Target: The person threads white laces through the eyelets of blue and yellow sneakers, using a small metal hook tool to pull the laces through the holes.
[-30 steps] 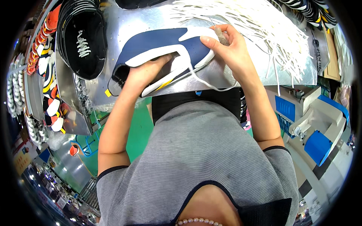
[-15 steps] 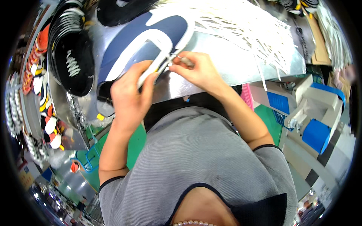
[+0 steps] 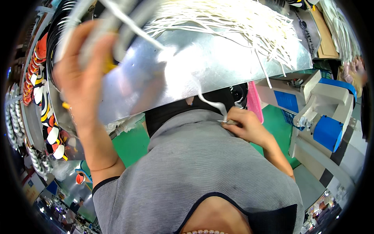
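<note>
At the far left of the metal table, my left hand (image 3: pixel 80 74) is raised and smeared by motion. Its fingers are around a blurred white and dark shoe part (image 3: pixel 125 37), whose outline I cannot make out. My right hand (image 3: pixel 249 126) is close to my body, beyond the table's front edge. It is closed on a small hand tool (image 3: pixel 232 122) with a thin metal tip. A white lace (image 3: pixel 212 102) runs from the table edge down to that hand, close to the tool's tip.
A heap of white laces (image 3: pixel 233 19) covers the back of the metal table (image 3: pixel 187 74). Black shoe parts are stacked at the far left, partly behind my left hand. A pink basket (image 3: pixel 254 102) stands below the table's edge, with a blue-and-white machine (image 3: pixel 327 113) at the right.
My left hand has swung up and left, carrying the shoe part away from the table's middle. My right hand has moved down and right with the tool, drawing a white lace along.
</note>
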Tool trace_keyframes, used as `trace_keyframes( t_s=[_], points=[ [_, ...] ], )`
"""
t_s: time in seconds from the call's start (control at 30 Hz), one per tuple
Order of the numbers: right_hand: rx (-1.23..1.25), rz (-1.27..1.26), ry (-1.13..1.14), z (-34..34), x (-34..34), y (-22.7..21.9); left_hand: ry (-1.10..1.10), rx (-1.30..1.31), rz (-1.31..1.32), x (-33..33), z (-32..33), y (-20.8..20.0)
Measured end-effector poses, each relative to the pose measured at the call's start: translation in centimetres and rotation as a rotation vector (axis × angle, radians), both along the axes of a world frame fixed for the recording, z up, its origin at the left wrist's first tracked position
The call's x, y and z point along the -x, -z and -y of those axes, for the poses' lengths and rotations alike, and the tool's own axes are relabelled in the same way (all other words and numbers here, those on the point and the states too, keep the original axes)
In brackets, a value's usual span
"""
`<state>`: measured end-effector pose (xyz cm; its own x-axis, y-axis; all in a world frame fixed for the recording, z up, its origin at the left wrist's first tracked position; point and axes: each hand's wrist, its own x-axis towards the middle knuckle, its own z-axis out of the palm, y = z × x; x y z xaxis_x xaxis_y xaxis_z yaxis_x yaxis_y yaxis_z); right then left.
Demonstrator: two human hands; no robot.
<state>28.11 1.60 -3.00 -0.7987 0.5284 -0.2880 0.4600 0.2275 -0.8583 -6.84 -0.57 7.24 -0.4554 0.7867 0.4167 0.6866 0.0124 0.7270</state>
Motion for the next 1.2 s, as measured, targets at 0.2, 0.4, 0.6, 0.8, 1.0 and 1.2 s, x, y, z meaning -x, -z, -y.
trace_keyframes(
  t_s=[0.2, 0.4, 0.6, 0.8, 1.0, 1.2],
  points=[
    [0.145, -0.313, 0.368, -4.5, 7.3, -1.1, 0.348, 0.625, -0.170, -1.7, 1.4, 7.9],
    [0.058, -0.569, 0.276, -8.4, 14.7, 0.6, 0.368, 0.586, -0.280, -2.0, 1.5, 6.6],
    [0.119, -0.555, 0.320, -9.5, 16.5, 1.8, 0.340, 0.529, -0.288, -4.3, 0.1, 6.2],
    [0.002, -0.570, 0.490, -9.5, 16.3, 2.6, 0.175, 0.646, -0.267, -5.0, -1.5, 8.3],
    [-0.049, -0.464, 0.341, -6.4, 11.8, 2.8, 0.138, 0.570, -0.196, -4.8, -1.8, 9.6],
    [-0.104, -0.300, 0.315, -5.9, 11.4, 2.8, 0.134, 0.646, -0.194, -4.8, -2.4, 9.1]
  ],
)
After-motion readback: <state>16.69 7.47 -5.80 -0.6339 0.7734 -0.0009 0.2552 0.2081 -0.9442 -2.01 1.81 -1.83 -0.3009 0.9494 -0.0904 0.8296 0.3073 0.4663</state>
